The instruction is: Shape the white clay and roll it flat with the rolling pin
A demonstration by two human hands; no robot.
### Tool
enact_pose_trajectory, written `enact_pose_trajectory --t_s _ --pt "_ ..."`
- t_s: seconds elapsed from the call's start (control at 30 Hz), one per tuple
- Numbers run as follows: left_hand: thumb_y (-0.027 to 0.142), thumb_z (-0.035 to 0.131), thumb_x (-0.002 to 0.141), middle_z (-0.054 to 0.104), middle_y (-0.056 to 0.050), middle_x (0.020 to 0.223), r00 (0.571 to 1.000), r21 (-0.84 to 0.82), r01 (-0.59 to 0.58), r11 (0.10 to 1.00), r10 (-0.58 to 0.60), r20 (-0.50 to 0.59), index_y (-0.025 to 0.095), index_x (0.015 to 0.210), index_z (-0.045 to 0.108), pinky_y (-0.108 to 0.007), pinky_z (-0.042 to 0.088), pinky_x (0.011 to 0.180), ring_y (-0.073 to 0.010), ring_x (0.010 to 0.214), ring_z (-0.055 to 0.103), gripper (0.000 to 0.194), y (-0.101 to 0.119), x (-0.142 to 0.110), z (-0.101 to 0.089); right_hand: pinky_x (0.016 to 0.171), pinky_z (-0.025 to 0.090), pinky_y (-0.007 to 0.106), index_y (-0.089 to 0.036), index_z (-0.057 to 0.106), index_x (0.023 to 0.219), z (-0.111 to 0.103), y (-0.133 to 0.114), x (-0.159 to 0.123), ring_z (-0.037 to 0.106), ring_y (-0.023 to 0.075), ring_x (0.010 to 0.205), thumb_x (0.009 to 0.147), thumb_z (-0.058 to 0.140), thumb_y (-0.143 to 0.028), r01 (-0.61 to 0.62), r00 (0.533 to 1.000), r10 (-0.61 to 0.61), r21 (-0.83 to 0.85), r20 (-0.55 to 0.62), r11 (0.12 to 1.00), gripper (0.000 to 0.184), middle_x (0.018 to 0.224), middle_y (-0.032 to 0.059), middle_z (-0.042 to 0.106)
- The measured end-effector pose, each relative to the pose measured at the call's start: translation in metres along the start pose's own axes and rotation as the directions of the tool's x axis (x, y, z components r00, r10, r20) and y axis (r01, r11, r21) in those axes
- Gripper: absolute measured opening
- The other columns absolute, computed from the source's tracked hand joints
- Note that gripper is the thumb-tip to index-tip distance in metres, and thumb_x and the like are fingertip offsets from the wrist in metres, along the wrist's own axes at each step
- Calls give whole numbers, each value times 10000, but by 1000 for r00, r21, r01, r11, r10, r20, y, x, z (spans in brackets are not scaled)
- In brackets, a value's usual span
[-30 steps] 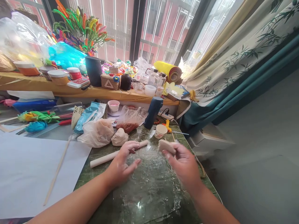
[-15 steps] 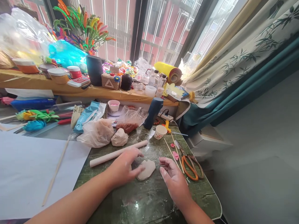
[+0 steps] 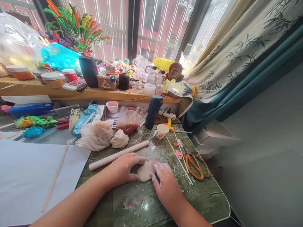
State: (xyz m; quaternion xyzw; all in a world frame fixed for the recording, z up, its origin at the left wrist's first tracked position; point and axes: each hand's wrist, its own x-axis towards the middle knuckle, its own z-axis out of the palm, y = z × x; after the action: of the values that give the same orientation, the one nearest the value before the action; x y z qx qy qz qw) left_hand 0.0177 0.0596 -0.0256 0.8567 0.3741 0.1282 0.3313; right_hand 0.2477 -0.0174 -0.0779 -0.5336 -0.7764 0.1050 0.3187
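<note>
A flattened, pale round of clay [image 3: 145,172] lies on the dark green tabletop between my hands. From the left, my left hand [image 3: 125,167] curves around it, thumb at the near edge and fingers at the far edge. My right hand [image 3: 167,181] presses its thumb and fingertips against the right edge. White residue coats the fingers of both hands. Just beyond my left hand lies a pale rolling pin [image 3: 118,155], slanting across the table. Behind the pin sits a larger lump of the same pale clay [image 3: 119,139].
Orange-handled scissors [image 3: 195,167], thin wooden sticks [image 3: 176,155] and pink scraps [image 3: 179,154] lie to the right. A paper cup [image 3: 162,131], a dark blue cylinder [image 3: 153,112] and a plastic bag [image 3: 96,135] stand farther back. White paper [image 3: 26,183] covers the left side.
My right hand has moved left, from apart to touching the clay's right edge. My left hand has closed in on the clay's left side. The view has shifted slightly.
</note>
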Motion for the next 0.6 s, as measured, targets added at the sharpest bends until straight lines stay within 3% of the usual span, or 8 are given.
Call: enact_pose_trajectory --t_s 0.23,0.43,0.53,0.6 --pt "241 930 647 739 -67 1198 999 -2 -31 1000 31 -31 238 1248 684 -440 492 1025 -302 1145 646 650 -5 5 8 991 537 518 -209 623 1325 1 -3 2 634 289 1124 980 485 -135 42 999 -41 68 -15 997 379 1255 121 696" --pt "232 872 693 704 -50 1213 991 -46 -125 991 123 -47 291 1230 676 -428 478 1035 -291 1161 625 575 2 -5 0 1059 521 468 -278 519 1445 -6 -1 0 622 249 1215 1025 384 -170 -102 994 107 239 -7 966 454 1287 85 680" --pt "331 912 640 643 -77 1339 994 -5 -110 994 110 -4 306 1330 616 -473 448 1079 -341 1266 563 751 7 -7 1 1099 497 453 -296 497 1453 -6 2 -3 590 238 1283 1042 386 -227 -152 988 149 356 35 922 431 1390 72 624" --pt "428 911 638 535 -110 1501 993 34 -114 993 113 33 302 1476 482 -532 369 1150 -380 1385 463 950 11 -4 8 1079 516 440 -278 466 1461 -4 4 -4 603 231 1269 1050 376 -259 -190 980 193 442 40 876 422 1410 89 600"
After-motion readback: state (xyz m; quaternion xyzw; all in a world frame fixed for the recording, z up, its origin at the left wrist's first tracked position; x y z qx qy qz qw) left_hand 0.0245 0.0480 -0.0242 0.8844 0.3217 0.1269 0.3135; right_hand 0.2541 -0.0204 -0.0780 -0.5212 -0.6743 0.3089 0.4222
